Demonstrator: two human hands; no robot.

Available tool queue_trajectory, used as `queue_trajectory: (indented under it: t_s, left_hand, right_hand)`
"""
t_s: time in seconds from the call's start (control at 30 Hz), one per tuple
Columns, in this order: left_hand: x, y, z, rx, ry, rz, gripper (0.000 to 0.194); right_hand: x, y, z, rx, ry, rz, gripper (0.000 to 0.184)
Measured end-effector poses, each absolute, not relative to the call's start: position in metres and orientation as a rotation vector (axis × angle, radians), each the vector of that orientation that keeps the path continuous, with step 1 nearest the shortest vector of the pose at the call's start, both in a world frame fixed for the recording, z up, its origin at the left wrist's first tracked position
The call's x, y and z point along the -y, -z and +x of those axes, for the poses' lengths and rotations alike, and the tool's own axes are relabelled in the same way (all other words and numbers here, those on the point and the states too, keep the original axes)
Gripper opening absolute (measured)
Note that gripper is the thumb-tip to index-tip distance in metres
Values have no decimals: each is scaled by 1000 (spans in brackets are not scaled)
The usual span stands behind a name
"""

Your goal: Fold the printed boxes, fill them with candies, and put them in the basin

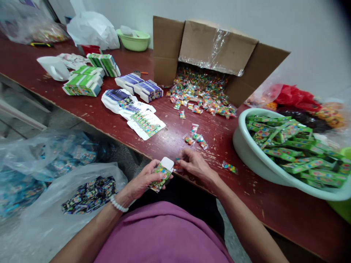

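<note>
My left hand (pixel 144 180) is closed around a small green printed carton (pixel 161 174) with its white flap open, held at the near edge of the dark red table (pixel 170 138). My right hand (pixel 193 166) sits just right of the carton's mouth, fingers pinched on a small wrapped candy packet (pixel 177 165). A few loose candy packets (pixel 196 138) lie on the table just beyond my hands, and one more (pixel 229 167) lies to the right.
A tipped cardboard box (pixel 219 47) spills a heap of candy packets (pixel 203 95). A pale basin (pixel 246 153) at right holds several filled green cartons. Flat carton blanks (pixel 146 124) and stacked bundles (pixel 83 84) lie at left. Plastic bags (pixel 82 193) sit below the table.
</note>
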State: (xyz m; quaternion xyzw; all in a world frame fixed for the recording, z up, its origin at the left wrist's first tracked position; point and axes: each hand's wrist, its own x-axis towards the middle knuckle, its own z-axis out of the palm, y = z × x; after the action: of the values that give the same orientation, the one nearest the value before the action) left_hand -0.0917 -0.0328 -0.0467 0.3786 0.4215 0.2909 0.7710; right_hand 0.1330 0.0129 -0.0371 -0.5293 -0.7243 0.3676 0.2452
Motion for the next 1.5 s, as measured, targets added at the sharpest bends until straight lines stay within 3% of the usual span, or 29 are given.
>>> queue_trajectory:
  t_s: [0.13,0.23,0.37,0.47,0.57,0.73,0.87,0.97,1.1,1.27,1.33,1.5]
  left_hand:
    - [38,43,-89,-968,-677,894,36]
    - [42,38,-84,-949,-665,997,34]
    - [47,28,-74,-923,-640,1088,36]
    - [50,25,-69,-956,-663,1094,42]
    - [51,23,-66,-978,-714,1013,47]
    - [47,22,-63,-993,-839,703,58]
    - [45,21,-61,-961,-862,731,50]
    - [47,21,-58,-924,-917,762,49]
    - [49,19,-57,-931,-903,638,43]
    - [47,20,-59,-752,-730,374,40]
    - [45,21,-58,-709,-709,342,42]
    - [45,19,-52,-756,-753,388,53]
  right_hand:
    - [0,31,128,1280,-1302,-1337,27]
    - [12,25,117,1063,-1441,-1261,41]
    - [24,21,108,1059,-1413,-1267,40]
    - [31,21,109,1292,-1244,-1266,30]
    - [38,21,112,1485,-1151,-1203,34]
    - [44,24,112,1084,-1407,-1252,37]
    - [44,24,106,1109,-1555,-1154,48]
    - [43,25,103,1238,-1474,-1148,44]
    - [44,28,104,1446,-1250,-1135,19]
    - [49,23,110,1735,-806,-1009,15]
    - [51,18,110,1716,-889,-1010,16]
    - [51,10,103,1195,-1562,-961,15]
